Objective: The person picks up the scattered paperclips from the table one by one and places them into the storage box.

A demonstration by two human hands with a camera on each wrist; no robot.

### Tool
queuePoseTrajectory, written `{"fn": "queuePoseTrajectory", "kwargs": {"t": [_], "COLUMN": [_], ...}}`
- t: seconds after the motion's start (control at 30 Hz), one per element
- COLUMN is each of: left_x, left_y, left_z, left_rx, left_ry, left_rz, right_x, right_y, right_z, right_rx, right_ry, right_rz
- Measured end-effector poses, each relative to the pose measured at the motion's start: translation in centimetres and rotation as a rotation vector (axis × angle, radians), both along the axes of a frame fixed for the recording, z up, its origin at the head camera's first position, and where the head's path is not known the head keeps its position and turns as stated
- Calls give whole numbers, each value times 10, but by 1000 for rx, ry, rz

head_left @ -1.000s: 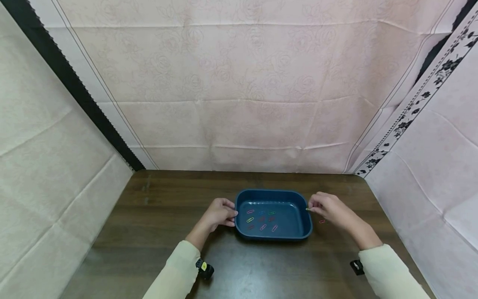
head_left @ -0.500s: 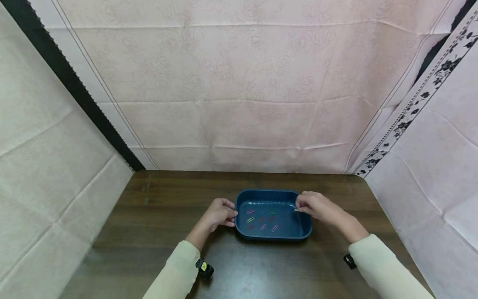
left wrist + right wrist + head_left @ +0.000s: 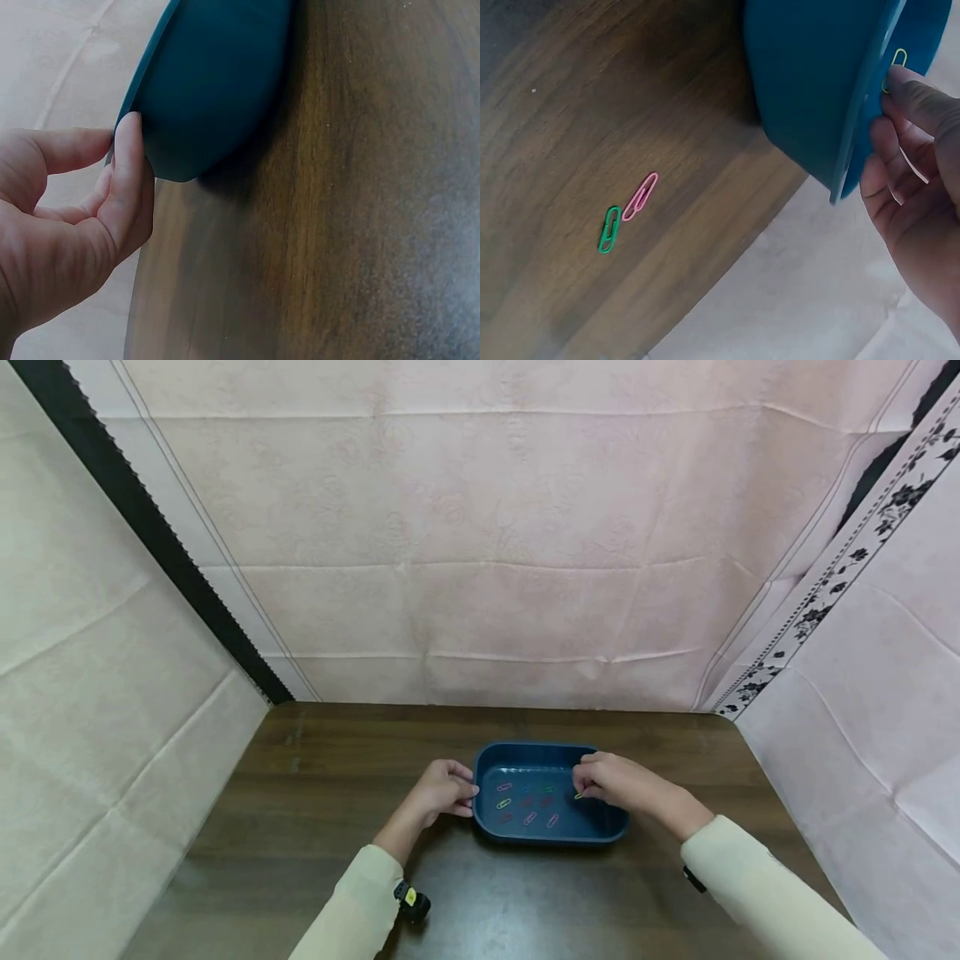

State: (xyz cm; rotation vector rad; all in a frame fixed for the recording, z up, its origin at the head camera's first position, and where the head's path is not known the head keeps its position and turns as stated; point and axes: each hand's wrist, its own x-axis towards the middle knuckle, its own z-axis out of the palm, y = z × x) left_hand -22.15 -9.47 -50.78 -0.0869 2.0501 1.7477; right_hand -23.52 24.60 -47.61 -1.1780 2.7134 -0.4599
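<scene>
A blue rectangular tray (image 3: 525, 838) lies on the table with several coloured paper clips on its floor, among them a yellow paper clip (image 3: 504, 803) and a pink paper clip (image 3: 552, 820). At its left end, my left hand (image 3: 441, 792) pinches the rim between thumb and fingers; the left wrist view shows this grip on the tray wall (image 3: 217, 82). Over the right part of the tray, my right hand (image 3: 626, 787) pinches another yellow paper clip (image 3: 900, 57) between thumb and fingertip. How far above the floor that clip is, I cannot tell.
On the wooden table (image 3: 337, 760), a pink paper clip (image 3: 640, 196) and a green paper clip (image 3: 609, 229) lie outside the tray; the right arm hides them in the head view. Pale cloth (image 3: 480, 527) hangs behind the table and on both sides.
My right hand has carried the yellow paper clip leftward, from the tray's right rim to over its inside. The left hand has kept its place on the rim.
</scene>
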Motion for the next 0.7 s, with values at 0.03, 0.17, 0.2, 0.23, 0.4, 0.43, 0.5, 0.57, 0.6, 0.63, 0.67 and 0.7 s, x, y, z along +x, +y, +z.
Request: {"fn": "queuePoseTrajectory", "kwargs": {"t": [0.03,0.17,0.2,0.23,0.4,0.43,0.5,0.57,0.6,0.63,0.67,0.7], "left_x": [0,-1,-1,-1,-1,-1,-1,-1,-1,-1,-1,0], "left_y": [0,0,0,0,0,1,1,1,2,2,2,1], "left_z": [0,-1,-1,-1,0,0,1,1,2,2,2,2], "left_rx": [-2,-4,-4,-4,-5,-5,-2,0,2,4,6,6], "left_ry": [-1,-2,-2,-4,-13,-15,-17,-15,-15,-17,-17,-18], "left_rz": [0,-1,-1,0,2,3,5,6,7,8,9,9], "right_x": [0,-3,-4,-5,-10,-10,-11,-12,-12,-13,-13,-14], "right_y": [-2,-9,-11,-12,-18,-20,-22,-24,-24,-25,-26,-27], "right_z": [0,-2,-3,-3,-4,-4,-3,-3,-3,-2,-2,-3], "right_rx": [7,51,63,77,132,139,142,146,148,153,157,165], "right_ry": [-8,-45,-55,-63,-89,-91,-101,-119,-130,-139,-148,-156], "right_rz": [6,36,44,51,79,82,89,95,97,99,100,99]}}
